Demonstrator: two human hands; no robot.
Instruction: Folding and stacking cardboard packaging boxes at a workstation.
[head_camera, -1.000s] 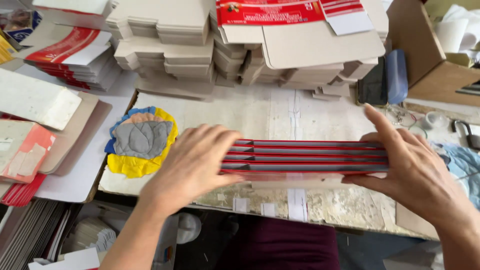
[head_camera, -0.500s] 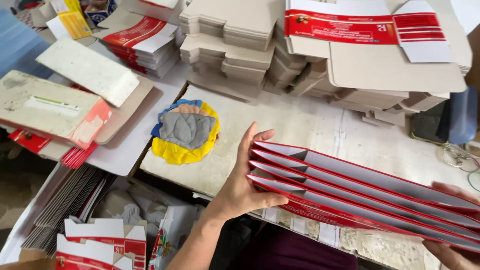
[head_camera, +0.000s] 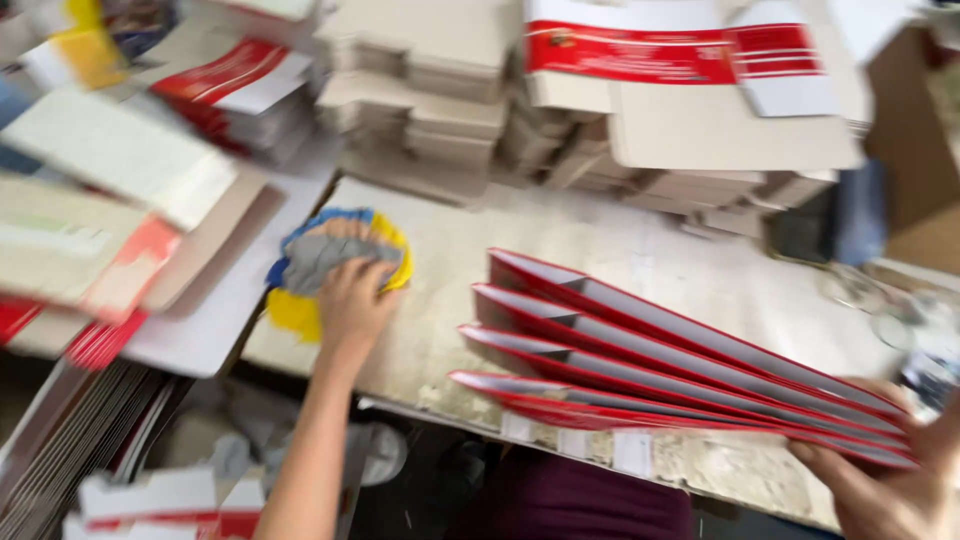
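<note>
Your left hand rested fingers-down on the yellow-and-grey rag, not clenched. Your right hand pinched the fanned red carton flats at their near end, long axis running up-left toward the rag.

A fan of flat, red-edged folded cardboard cartons with grey-white faces lies spread over the worn tabletop, pinched together at its right end and splayed open toward the left. A round grey cloth pad with yellow and blue edging lies flat at the table's left edge.
</note>
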